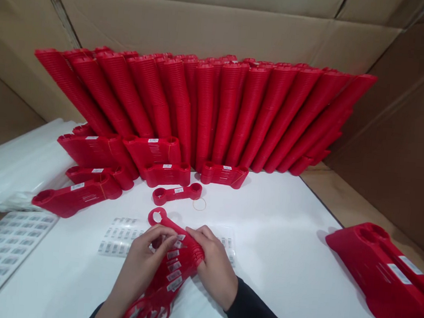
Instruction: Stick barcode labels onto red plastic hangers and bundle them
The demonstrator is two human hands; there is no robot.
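Note:
My right hand [215, 264] grips a fanned-out bundle of flat red plastic pieces [162, 284], each with a ring at either end. White barcode labels [174, 265] run down the fan, one on each visible piece. My left hand [145, 260] has thumb and forefinger pinched at a small barcode label [181, 237] on the top piece; the fingertips partly cover this spot. Under both hands lies a label sheet [118, 235], largely hidden. Just beyond them, a single labelled red piece [177, 193] rests beside a thin rubber band [199, 204].
Tall stacks of red pieces [203, 113] lean against the cardboard wall [194, 27]. Shorter labelled bundles [76, 198] stand before them, with more bundles [384, 275] at right. Another label sheet [11, 254] and clear plastic bags [20, 160] lie at left on the white table [276, 225].

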